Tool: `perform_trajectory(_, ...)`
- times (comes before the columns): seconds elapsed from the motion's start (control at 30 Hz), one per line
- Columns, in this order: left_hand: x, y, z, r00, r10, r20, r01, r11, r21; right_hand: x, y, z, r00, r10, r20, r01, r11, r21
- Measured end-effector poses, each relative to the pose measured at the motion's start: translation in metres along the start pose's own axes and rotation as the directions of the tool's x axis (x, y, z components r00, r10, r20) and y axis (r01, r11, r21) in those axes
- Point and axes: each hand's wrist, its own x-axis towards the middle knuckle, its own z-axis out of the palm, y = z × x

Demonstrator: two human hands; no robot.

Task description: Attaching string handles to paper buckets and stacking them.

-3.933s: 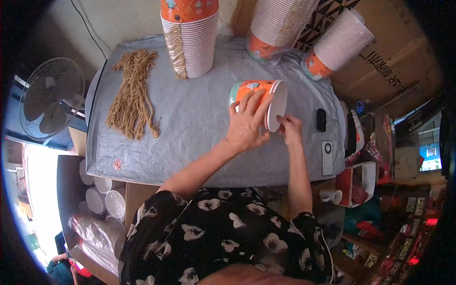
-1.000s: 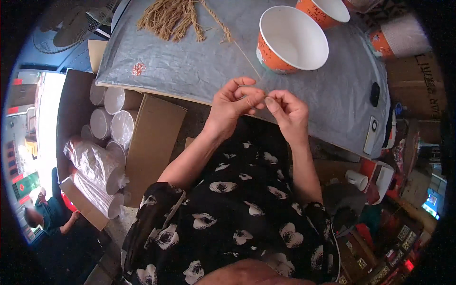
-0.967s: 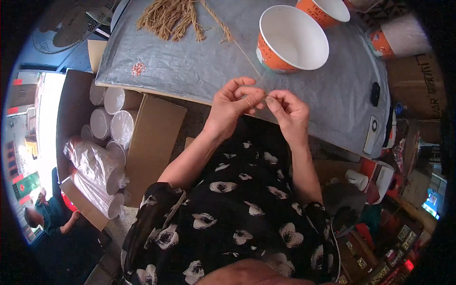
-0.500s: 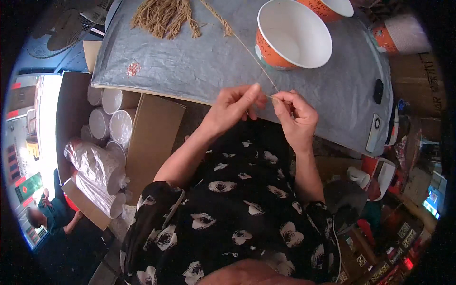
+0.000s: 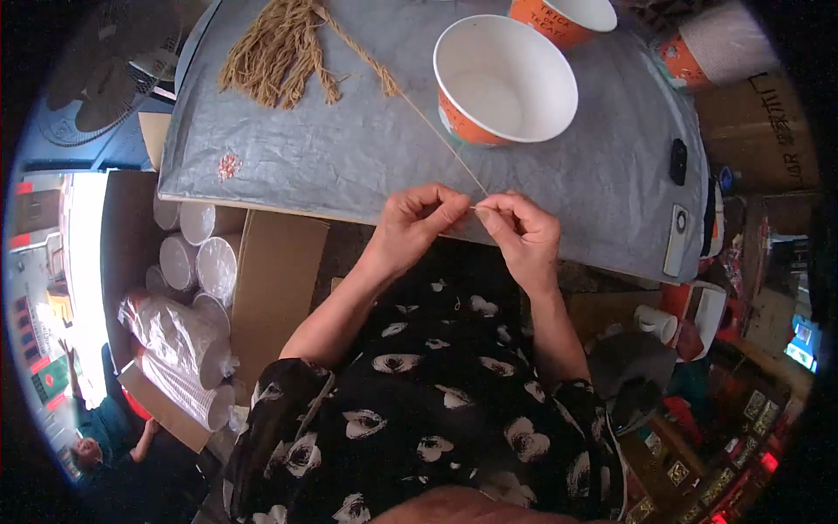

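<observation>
A thin tan string [image 5: 443,145] stretches from the frayed end of a tan cord [image 5: 365,63] down to my fingertips. My left hand [image 5: 410,229] pinches at the string's near end, thumb against forefinger. Close beside it, my right hand [image 5: 524,234] is closed in a pinch on the same string. Both hands are just off the table's near edge, fingertips almost touching. Beyond them, a tan yarn bundle [image 5: 278,59] lies on the grey-covered table [image 5: 323,162]. A white paper tub with an orange outside [image 5: 506,79] stands right of the string; its visible inside is bare white.
Another orange tub [image 5: 567,19] and a stack of tubs [image 5: 711,52] stand at the far right. A black object [image 5: 678,162] and a phone-like object [image 5: 676,240] lie by the right edge. At left, a cardboard box [image 5: 278,262] holds stacked white tubs [image 5: 216,266]. A person [image 5: 105,432] is beyond it.
The view has shifted, so the table things sit lower and further left. Both hands keep their pinch on the string, slightly closer together. The person at far left has raised an arm.
</observation>
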Motion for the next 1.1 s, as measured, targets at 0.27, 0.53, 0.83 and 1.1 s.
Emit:
perform_trajectory(0.27, 0.011, 0.031, 0.018, 0.976, 0.217, 0.013, -0.207, 0.909, 0.361, 0.006, -0.004, -0.071, 0.955, 0.107, -0.278, -0.053, 0.979, 0.195)
perform_trajectory(0.53, 0.056, 0.065, 0.027, 0.69, 0.691, 0.216, -0.501, 0.241, 0.831, -0.002, -0.078, -0.17, 0.686, -0.247, -0.684, 0.36, 0.933, 0.023)
perform_trajectory(0.83, 0.049, 0.081, -0.033, 0.746, 0.62, 0.242, -0.503, 0.286, 0.816, 0.027, -0.081, -0.123, 0.736, -0.591, -0.33, 0.249, 0.69, -0.68)
perform_trajectory(1.1, 0.012, 0.071, -0.031, 0.838, 0.51, 0.193, -0.476, 0.512, 0.715, 0.049, -0.075, -0.057, 0.752, -0.659, -0.019, 0.498, 0.586, -0.639)
